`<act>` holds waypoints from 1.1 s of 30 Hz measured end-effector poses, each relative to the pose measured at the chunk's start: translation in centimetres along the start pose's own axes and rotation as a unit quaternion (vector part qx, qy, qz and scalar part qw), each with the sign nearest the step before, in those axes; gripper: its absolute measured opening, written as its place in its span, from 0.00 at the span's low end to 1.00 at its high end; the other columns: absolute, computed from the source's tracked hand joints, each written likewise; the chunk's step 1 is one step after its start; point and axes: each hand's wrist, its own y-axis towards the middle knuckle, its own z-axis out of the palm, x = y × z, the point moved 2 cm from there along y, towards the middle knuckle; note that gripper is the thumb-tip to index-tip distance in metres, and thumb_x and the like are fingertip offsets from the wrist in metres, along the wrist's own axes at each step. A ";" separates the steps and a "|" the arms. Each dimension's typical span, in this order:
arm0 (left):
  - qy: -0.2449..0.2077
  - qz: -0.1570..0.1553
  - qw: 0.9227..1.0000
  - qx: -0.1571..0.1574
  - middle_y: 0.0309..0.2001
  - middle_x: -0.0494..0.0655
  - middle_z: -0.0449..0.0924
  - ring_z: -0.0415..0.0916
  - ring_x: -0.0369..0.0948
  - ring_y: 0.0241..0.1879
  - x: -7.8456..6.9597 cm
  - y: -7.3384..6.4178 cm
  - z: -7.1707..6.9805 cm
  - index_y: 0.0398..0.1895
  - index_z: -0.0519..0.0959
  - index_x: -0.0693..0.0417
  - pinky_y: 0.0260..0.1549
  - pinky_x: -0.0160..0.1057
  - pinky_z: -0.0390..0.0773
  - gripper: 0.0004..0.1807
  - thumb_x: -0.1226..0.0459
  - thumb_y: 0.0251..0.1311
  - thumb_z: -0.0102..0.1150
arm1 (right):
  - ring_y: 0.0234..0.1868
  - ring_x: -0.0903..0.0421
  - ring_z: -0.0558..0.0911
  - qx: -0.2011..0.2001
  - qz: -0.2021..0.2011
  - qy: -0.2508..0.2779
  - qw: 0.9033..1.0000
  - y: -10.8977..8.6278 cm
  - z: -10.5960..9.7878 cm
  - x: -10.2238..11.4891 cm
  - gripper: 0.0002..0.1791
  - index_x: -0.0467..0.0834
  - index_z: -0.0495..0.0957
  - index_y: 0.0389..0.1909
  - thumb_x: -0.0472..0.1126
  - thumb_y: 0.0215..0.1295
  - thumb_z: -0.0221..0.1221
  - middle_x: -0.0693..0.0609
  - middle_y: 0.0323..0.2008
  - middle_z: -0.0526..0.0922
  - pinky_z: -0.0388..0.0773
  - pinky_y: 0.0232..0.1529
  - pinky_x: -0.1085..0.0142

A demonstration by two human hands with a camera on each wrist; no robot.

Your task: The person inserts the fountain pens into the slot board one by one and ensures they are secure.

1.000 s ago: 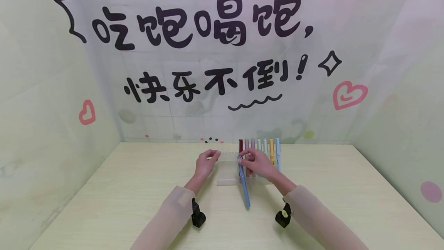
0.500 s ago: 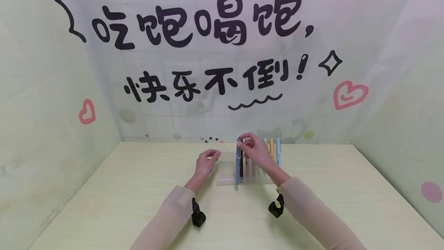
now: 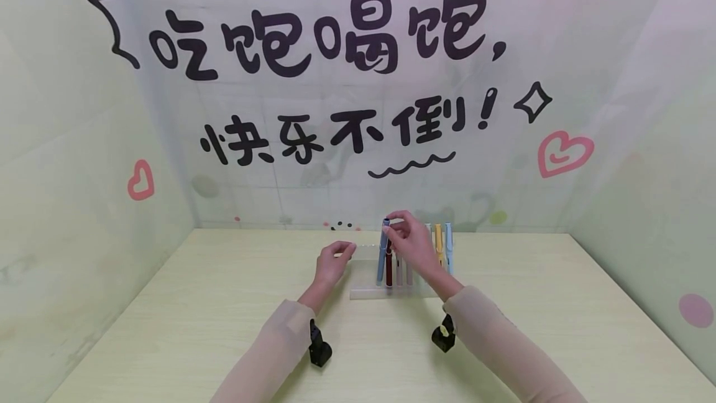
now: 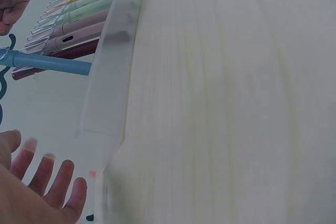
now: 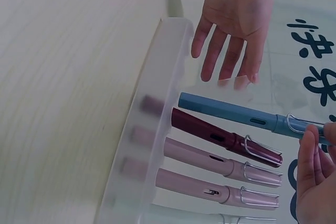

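Note:
My right hand pinches a blue pen by its capped end, near the metal clip. The pen's lower end points down at the front ledge of a clear pen stand, left of a dark red pen. Whether its tip touches the ledge cannot be told. At the stand's upper left edge, my left hand holds the clear panel between thumb and fingers; its fingertips show beside and through the panel in the left wrist view.
To the right of the dark red pen, the stand carries two mauve pens, pale green pens, a yellow pen and a light blue pen. The stand is on a pale wooden table, before a printed wall.
The blue pen, tilted in front of the stand a second ago, has been raised upright and moved back beside the dark red pen. My right hand rose with it. My left hand stayed put.

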 end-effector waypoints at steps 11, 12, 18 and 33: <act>-0.002 -0.003 1.000 -0.001 0.36 0.49 0.76 0.73 0.43 0.36 -0.1 -0.1 0.0 0.40 0.78 0.59 0.35 0.39 0.72 0.14 0.58 0.59 0.52 | 0.24 0.44 0.76 0.021 -0.007 -0.007 1.000 -0.2 0.8 -0.7 0.11 0.43 0.72 0.43 0.36 0.59 0.56 0.47 0.31 0.80 0.76 0.27 0.54; -0.002 -0.002 1.000 -0.001 0.36 0.49 0.76 0.73 0.43 0.36 -0.1 -0.1 0.0 0.40 0.78 0.59 0.35 0.39 0.72 0.14 0.58 0.59 0.52 | 0.24 0.45 0.76 0.022 -0.007 -0.012 1.000 -0.2 0.8 -0.7 0.11 0.43 0.72 0.43 0.36 0.59 0.56 0.48 0.31 0.80 0.76 0.26 0.56; 0.000 -0.001 1.000 -0.003 0.36 0.49 0.76 0.73 0.42 0.36 -0.1 -0.1 0.0 0.40 0.78 0.59 0.36 0.40 0.73 0.15 0.57 0.59 0.53 | 0.23 0.48 0.76 0.029 -0.010 -0.031 0.999 0.0 1.0 -0.6 0.11 0.44 0.72 0.43 0.38 0.59 0.56 0.50 0.30 0.79 0.76 0.23 0.63; 0.005 0.014 1.000 -0.004 0.35 0.50 0.76 0.74 0.43 0.35 -0.1 -0.1 0.0 0.40 0.78 0.61 0.36 0.40 0.73 0.14 0.59 0.59 0.52 | 0.19 0.53 0.74 0.040 -0.045 -0.118 0.991 0.7 1.1 -0.7 0.09 0.43 0.74 0.41 0.39 0.59 0.56 0.54 0.25 0.75 0.73 0.18 0.65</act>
